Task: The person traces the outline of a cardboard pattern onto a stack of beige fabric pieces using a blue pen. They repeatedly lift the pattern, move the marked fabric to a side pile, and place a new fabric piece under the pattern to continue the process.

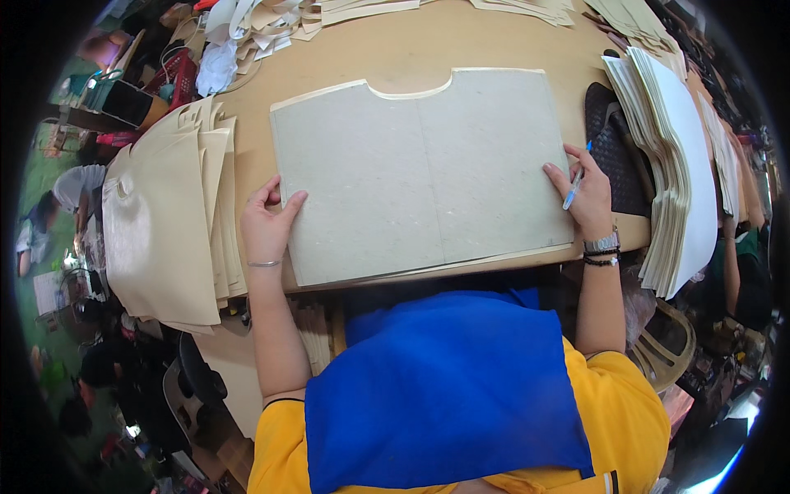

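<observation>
Gray notched board (pixel 420 177) on worktop (pixel 527 45) | left hand (pixel 267 222) pinches left edge | right hand (pixel 591 196) pinches right edge, holds pen (pixel 573 187)

The grey panel (pixel 420 177) looks like matt, speckled board. At nine o'clock, cream sheets (pixel 156 222) look smooth, faintly glossy; at six, the blue cloth (pixel 444 387) looks matt.

No readable text anywhere in view. Grey notched sheet (pixel 424 181): no lettering I can make out. Pen (pixel 569 197) in the right hand (pixel 591 196): too small to read any marking. Wristwatch (pixel 604 242): nothing legible. Cream sheets (pixel 156 222), white-topped stack (pixel 690 173), blue cloth (pixel 444 395): same. Background near the rim: too blurred.
</observation>
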